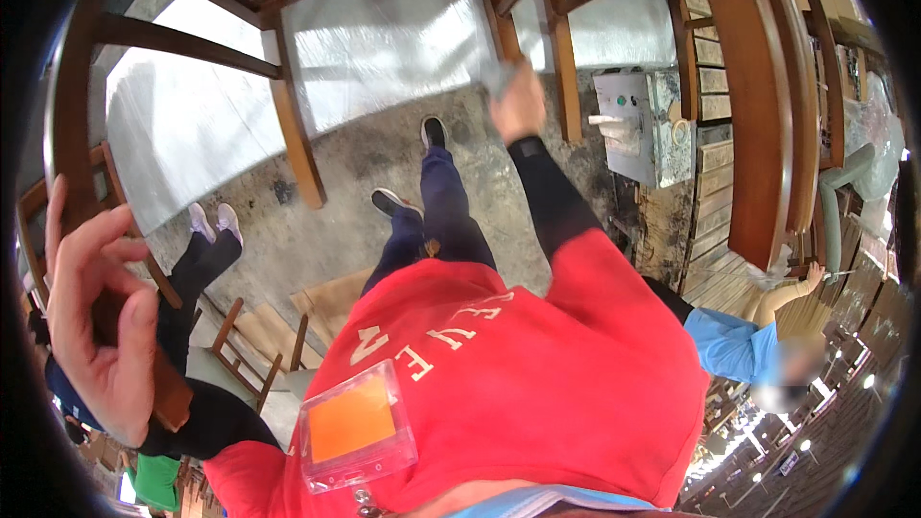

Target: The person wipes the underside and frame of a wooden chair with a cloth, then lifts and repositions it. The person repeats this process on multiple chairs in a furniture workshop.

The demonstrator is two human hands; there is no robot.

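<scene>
On the left, my left hand [101,326] is raised with its fingers apart and loosely curled. A brown wooden piece [171,395] shows just behind it, by the wrist; whether they touch I cannot tell. My right hand [520,110] reaches forward, closed on a small grey thing [497,77], whose kind is lost in motion blur. That hand is close to a leg [501,14] of a brown wooden furniture frame. More of the same woodwork, with slim legs and rails, spans the far side, including a crossbar [187,45] at the upper left.
Shiny wrapped sheeting [384,34] lies beneath the frame. A grey control box [643,125] stands to the right, beside wooden slats [712,192]. Thick wooden parts [758,105] hang at the right. A person in blue [734,343] is at the right; another person's shoes [216,221] show at the left.
</scene>
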